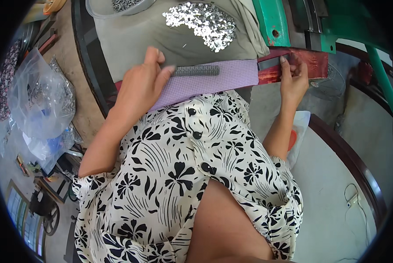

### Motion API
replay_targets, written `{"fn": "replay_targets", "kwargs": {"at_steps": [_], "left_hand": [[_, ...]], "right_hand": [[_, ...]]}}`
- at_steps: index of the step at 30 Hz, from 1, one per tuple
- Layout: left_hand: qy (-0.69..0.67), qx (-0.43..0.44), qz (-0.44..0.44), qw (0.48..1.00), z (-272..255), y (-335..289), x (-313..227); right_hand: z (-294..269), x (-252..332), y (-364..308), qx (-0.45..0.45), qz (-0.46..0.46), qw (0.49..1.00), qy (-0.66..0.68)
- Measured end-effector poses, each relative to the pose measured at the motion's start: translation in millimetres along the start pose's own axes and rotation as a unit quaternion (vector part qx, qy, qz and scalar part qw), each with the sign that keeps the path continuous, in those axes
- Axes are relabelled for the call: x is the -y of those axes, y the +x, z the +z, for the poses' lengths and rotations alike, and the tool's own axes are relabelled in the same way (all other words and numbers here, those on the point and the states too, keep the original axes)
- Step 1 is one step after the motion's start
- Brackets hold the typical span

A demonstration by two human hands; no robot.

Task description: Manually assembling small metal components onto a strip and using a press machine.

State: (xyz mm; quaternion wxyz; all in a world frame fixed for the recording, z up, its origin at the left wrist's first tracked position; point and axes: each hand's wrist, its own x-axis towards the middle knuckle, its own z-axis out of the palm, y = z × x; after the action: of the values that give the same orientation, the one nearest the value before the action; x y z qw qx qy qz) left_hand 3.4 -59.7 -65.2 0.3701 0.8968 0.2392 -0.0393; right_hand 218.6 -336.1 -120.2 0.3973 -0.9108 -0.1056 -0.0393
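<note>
A grey ridged strip [196, 70] lies along a lilac checked cloth [231, 72] in front of me. Over the left end of this strip is my left hand [141, 81]. Its thumb reaches to the strip while the bent index finger stands apart from it, and the other fingers are hidden under the hand. My right hand [294, 79] is at the red board [317, 65] on the right, fingers curled in and thumb bent. Its thumb tip meets the end of a flat dark grey bar [268, 64]; whatever is between the fingers cannot be made out.
Beyond the cloth, a pile of small shiny metal pieces [205, 24] lies on olive fabric [130, 44]. A clear tub [117, 13] with more pieces stands at the far left. Green machine parts [273, 22] rise at the far right. Plastic bags [40, 96] hang at the left.
</note>
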Motion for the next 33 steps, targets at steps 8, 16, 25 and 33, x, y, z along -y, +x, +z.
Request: {"fn": "replay_targets", "kwargs": {"at_steps": [8,16,25,33], "left_hand": [[0.169,-0.207,0.243,0.933,14,52,17],[0.004,-0.184,0.233,0.955,13,28,3],[0.008,-0.181,0.184,0.966,2,44,10],[-0.009,-0.174,0.172,0.970,3,50,10]], "right_hand": [[8,78,-24,-0.010,-0.272,0.958,0.091],[61,119,5,0.129,-0.416,0.896,0.082],[88,134,9,0.177,-0.499,0.848,0.042],[93,138,0,0.208,-0.495,0.843,-0.005]]}}
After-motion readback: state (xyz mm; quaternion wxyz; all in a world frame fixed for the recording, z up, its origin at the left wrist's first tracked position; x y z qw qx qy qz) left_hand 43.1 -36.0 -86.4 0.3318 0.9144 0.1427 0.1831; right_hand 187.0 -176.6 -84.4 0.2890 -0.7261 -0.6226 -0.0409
